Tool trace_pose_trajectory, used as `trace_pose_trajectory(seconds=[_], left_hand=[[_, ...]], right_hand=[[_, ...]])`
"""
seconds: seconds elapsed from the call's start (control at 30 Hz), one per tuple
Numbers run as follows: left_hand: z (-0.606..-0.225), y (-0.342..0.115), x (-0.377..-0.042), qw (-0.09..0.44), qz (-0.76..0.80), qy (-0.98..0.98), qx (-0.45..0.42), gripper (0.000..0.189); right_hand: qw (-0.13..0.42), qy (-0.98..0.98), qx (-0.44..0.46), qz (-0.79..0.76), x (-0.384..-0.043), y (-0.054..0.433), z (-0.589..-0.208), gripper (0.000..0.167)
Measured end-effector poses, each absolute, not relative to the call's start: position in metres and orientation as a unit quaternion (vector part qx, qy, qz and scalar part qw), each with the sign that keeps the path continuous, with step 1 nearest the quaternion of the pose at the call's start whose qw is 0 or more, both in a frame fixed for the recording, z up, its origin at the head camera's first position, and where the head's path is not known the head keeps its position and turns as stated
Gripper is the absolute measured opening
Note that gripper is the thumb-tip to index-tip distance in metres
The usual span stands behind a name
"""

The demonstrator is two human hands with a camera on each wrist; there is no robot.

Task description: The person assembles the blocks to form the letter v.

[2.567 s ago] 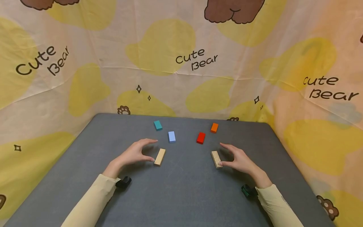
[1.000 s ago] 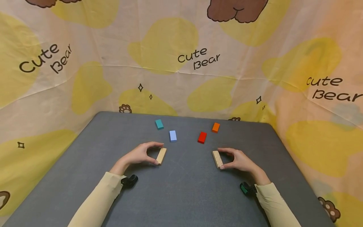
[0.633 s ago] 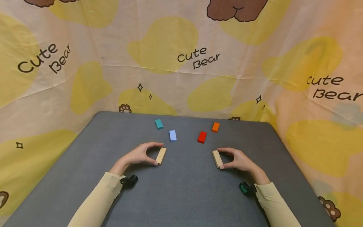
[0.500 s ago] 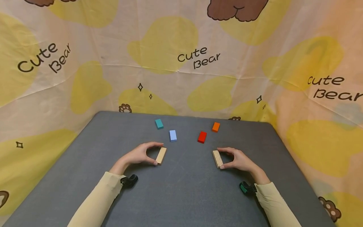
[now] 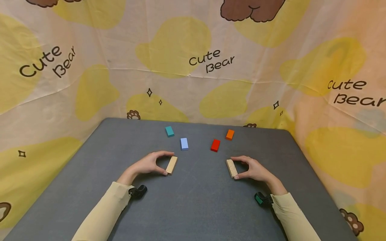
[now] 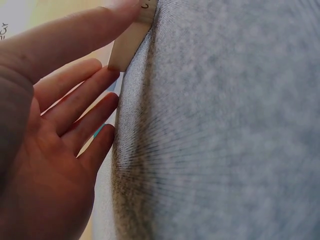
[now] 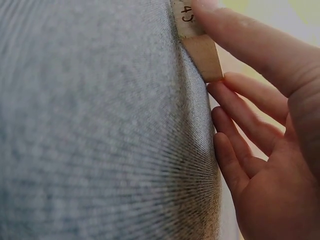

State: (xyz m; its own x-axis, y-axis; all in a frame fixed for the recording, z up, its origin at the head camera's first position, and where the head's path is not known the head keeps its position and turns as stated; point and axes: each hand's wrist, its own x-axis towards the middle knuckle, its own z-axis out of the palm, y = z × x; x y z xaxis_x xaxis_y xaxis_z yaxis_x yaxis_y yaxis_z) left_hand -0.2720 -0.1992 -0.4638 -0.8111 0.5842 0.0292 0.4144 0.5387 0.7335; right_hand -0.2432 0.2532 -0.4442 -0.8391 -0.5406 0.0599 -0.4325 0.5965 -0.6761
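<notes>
Two plain wooden blocks lie on the grey table [image 5: 193, 207], slanted towards each other at their far ends. My left hand [image 5: 147, 164] pinches the left wooden block [image 5: 172, 166] lengthwise, thumb at the near end and forefinger at the far end. The right wooden block [image 5: 232, 168] is held the same way by my right hand [image 5: 254, 170]. In the left wrist view the thumb partly covers handwriting on the end of the block [image 6: 131, 45]. Marks like "45" show on the block [image 7: 202, 57] in the right wrist view. The other fingers stay extended, near the tabletop.
Beyond the hands lie a light blue block [image 5: 184, 144], a teal block [image 5: 170, 131], a red block [image 5: 215, 145] and an orange block [image 5: 230, 135]. A patterned cloth [image 5: 193, 67] hangs behind the table and along both sides.
Since the earliest frame both hands have closed in on the wooden blocks, forefingers coming to the far ends. Over the last second hands and blocks have hardly moved; the view shifts slightly.
</notes>
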Motion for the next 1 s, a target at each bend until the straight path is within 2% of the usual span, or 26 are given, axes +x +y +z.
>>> trace_pose_trajectory(seconds=[0.23,1.0], left_hand=[[-0.463,-0.199,-0.27,0.114,0.378,0.876,0.276,0.08],[-0.462,-0.199,-0.269,0.102,0.373,0.882,0.269,0.079]], right_hand=[[0.068,0.89,-0.277,-0.357,-0.258,0.264,-0.468,0.073],[0.067,0.89,-0.278,-0.355,-0.261,0.267,-0.469,0.074]])
